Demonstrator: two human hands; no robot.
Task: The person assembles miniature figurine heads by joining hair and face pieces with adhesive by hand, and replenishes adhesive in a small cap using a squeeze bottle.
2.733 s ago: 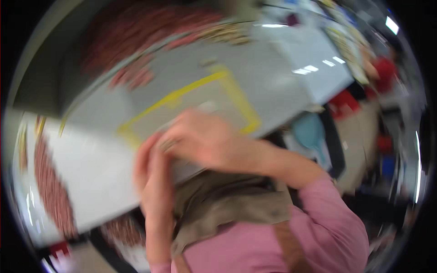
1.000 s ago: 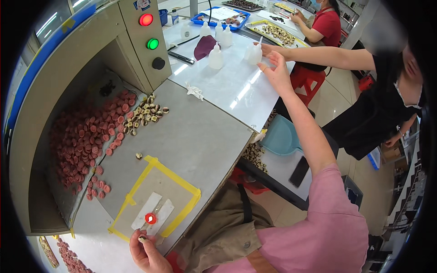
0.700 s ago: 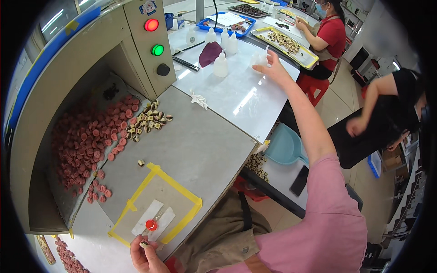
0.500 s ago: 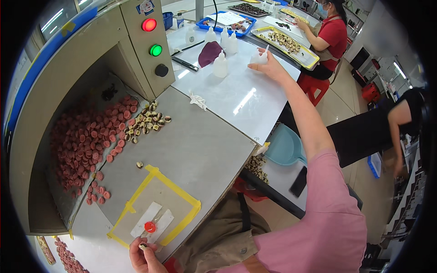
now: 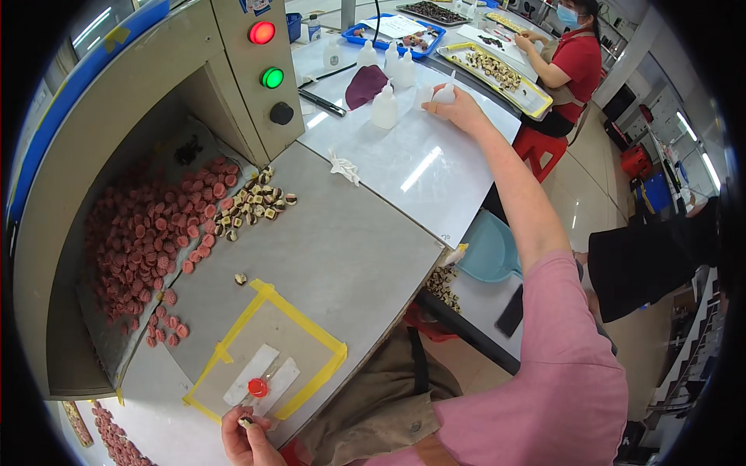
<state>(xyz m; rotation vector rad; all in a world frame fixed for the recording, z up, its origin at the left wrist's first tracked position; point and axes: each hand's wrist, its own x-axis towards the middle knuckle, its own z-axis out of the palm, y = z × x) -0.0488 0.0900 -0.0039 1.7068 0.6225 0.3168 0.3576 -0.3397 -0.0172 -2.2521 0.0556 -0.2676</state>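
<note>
Left fingers (image 5: 232, 426) pinching small cream-and-dark piece (image 5: 246, 422) near yellow tape frame (image 5: 339, 355); right fingers (image 5: 461, 99) curled round white squeeze bottle (image 5: 444, 95) over white counter (image 5: 439, 190).

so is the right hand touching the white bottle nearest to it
Touching: the head view shows the right hand curled round the white bottle, covering part of its body, with no gap between them.

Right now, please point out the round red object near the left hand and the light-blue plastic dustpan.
Round red object (image 5: 257, 387), head view: middle of its top.
Light-blue plastic dustpan (image 5: 488, 248), head view: middle of its pan.
</note>
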